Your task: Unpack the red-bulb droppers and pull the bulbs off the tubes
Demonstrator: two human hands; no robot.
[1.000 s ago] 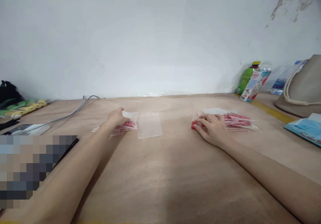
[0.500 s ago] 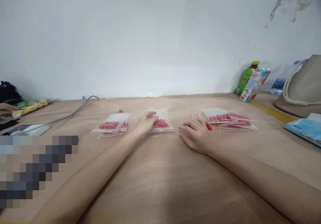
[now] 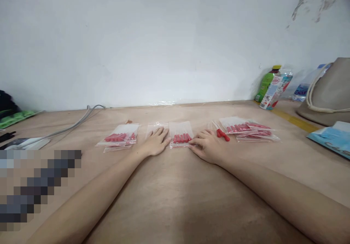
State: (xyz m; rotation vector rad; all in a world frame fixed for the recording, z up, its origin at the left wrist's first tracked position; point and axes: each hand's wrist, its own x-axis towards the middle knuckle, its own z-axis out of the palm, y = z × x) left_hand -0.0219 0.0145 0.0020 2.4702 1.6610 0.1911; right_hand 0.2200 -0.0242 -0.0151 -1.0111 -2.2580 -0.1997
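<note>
A clear zip bag [image 3: 181, 137] with a row of red-ended pieces lies flat between my two hands. My left hand [image 3: 157, 142] rests palm down to its left, fingers stretched, over another clear bag [image 3: 160, 125] that it partly covers. My right hand [image 3: 207, 146] lies at the middle bag's right edge, fingers bent and loosely apart, its fingertips touching or close to that edge. Just past the right hand are some loose red-ended pieces [image 3: 222, 134]. Filled bags lie overlapped on the left [image 3: 116, 137] and in a larger pile on the right [image 3: 248, 129].
Bottles [image 3: 275, 89] stand by the wall at the back right, beside a beige hat [image 3: 325, 91]. A blue packet [image 3: 329, 140] lies at the right. A grey cable [image 3: 73, 125] runs across the left of the table, near a green item [image 3: 20, 118].
My left hand has moved off the middle bag to the left and flattened out. The middle bag sits slightly further right. My right hand has shifted slightly, uncovering more of the loose red pieces.
</note>
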